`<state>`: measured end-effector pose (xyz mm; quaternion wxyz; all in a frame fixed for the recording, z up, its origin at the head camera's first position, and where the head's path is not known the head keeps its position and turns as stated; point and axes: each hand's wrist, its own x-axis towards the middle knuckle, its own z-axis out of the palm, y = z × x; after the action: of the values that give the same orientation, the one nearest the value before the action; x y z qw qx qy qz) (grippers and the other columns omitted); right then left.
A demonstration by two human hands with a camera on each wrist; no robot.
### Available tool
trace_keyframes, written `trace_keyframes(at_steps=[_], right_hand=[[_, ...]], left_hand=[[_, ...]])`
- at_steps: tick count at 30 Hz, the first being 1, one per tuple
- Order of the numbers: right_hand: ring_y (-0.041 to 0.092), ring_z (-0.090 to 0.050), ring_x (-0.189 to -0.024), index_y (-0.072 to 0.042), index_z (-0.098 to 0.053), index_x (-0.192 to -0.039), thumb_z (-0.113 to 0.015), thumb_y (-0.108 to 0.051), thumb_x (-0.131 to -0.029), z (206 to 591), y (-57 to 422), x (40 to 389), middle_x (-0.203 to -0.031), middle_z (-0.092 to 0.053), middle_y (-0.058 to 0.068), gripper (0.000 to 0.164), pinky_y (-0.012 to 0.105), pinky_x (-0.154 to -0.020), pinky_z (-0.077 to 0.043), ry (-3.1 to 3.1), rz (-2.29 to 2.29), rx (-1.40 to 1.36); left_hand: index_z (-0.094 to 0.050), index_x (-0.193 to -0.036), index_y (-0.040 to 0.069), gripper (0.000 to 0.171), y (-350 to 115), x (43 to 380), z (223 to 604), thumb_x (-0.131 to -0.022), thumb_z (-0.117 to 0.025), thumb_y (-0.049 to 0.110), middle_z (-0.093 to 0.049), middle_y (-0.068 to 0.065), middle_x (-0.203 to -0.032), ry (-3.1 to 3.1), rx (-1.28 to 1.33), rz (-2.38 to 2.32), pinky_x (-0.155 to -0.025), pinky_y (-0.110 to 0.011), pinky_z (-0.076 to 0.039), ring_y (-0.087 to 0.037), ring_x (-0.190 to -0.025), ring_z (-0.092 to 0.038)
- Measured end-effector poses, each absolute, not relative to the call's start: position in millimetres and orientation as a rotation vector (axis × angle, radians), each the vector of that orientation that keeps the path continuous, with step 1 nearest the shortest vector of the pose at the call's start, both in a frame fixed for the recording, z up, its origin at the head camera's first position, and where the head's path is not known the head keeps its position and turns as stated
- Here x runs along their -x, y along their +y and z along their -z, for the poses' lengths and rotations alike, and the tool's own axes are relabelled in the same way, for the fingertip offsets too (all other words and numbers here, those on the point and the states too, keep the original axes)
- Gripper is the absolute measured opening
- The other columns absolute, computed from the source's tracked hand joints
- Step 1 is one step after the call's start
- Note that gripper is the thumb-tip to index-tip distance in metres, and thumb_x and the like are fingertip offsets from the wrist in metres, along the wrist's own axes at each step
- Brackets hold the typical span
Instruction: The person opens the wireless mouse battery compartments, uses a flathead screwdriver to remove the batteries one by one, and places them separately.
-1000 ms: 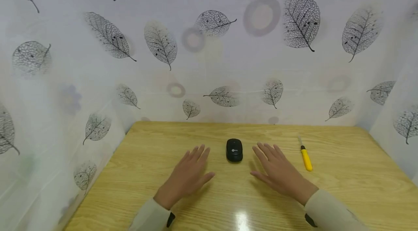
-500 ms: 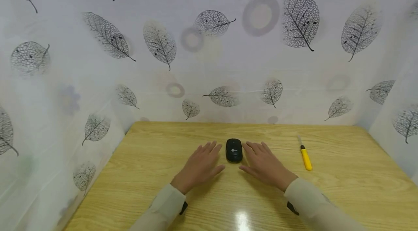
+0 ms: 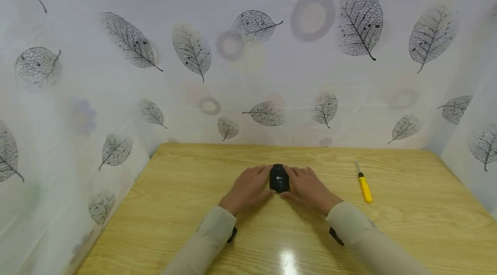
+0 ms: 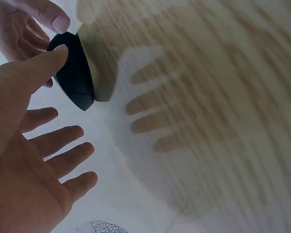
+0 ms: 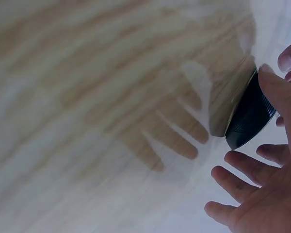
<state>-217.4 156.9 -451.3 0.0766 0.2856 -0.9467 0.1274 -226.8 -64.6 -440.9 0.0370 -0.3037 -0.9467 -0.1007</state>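
Observation:
A black computer mouse lies on the wooden table between both hands. My left hand is at its left side, with the thumb by its near end and the fingertips at its upper left edge. My right hand mirrors this on the right side. In the left wrist view, the left thumb overlaps the mouse, while the other fingers are spread and fairly straight. The right wrist view has the right thumb at the end of the mouse, the remaining fingers extended and apart.
To the right of the hands lies a screwdriver with a yellow handle, its shaft pointing away. Behind the wooden table hangs a pale curtain printed with leaves, which also runs along both sides. The glossy tabletop reflects the hands.
Both hands have moved inward from either side and now meet the mouse's edges. The mouse and the screwdriver have stayed in place.

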Motion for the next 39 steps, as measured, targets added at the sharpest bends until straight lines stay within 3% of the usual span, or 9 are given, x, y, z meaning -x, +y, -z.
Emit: trace_keyframes(at_steps=[11, 26, 33, 39], right_hand=[[0.044, -0.052, -0.13, 0.005, -0.039, -0.151, -0.073, -0.039, -0.094, 450.8, 158.4, 228.9, -0.137, -0.056, 0.028, 0.08, 0.07, -0.111, -0.029, -3.017, -0.5, -0.826], [0.042, -0.056, -0.124, 0.009, -0.046, -0.146, -0.074, -0.037, -0.093, 453.5, 160.1, 228.9, -0.132, -0.061, 0.026, 0.075, 0.072, -0.109, -0.032, -2.947, -0.459, -0.9], [0.04, -0.059, -0.12, 0.009, -0.05, -0.143, -0.074, -0.037, -0.092, 450.6, 158.3, 226.1, -0.127, -0.065, 0.024, 0.073, 0.072, -0.108, -0.033, -2.943, -0.439, -0.908], [0.04, -0.061, -0.119, 0.008, -0.052, -0.142, -0.072, -0.037, -0.093, 448.6, 156.5, 223.8, -0.127, -0.065, 0.024, 0.07, 0.071, -0.108, -0.033, -2.954, -0.453, -0.9]], left_hand=[[-0.051, -0.147, 0.009, 0.066, -53.9, 235.1, 445.9, -0.094, -0.073, 0.042, -0.061, -0.008, -0.139, -2.924, 0.949, 0.346, -0.112, -0.041, -0.043, -0.025, -0.127, -0.058], [-0.048, -0.15, 0.01, 0.064, -48.7, 228.2, 442.9, -0.098, -0.064, 0.044, -0.059, -0.007, -0.141, -2.965, 0.927, 0.137, -0.116, -0.05, -0.037, -0.026, -0.132, -0.054], [-0.049, -0.15, 0.008, 0.072, -50.5, 225.4, 442.4, -0.093, -0.07, 0.048, -0.06, -0.008, -0.141, -2.934, 0.951, 0.169, -0.115, -0.05, -0.039, -0.025, -0.13, -0.056], [-0.054, -0.145, 0.008, 0.066, -49.2, 222.8, 441.3, -0.093, -0.072, 0.046, -0.065, -0.008, -0.133, -2.883, 0.937, 0.133, -0.112, -0.049, -0.043, -0.025, -0.125, -0.059]])
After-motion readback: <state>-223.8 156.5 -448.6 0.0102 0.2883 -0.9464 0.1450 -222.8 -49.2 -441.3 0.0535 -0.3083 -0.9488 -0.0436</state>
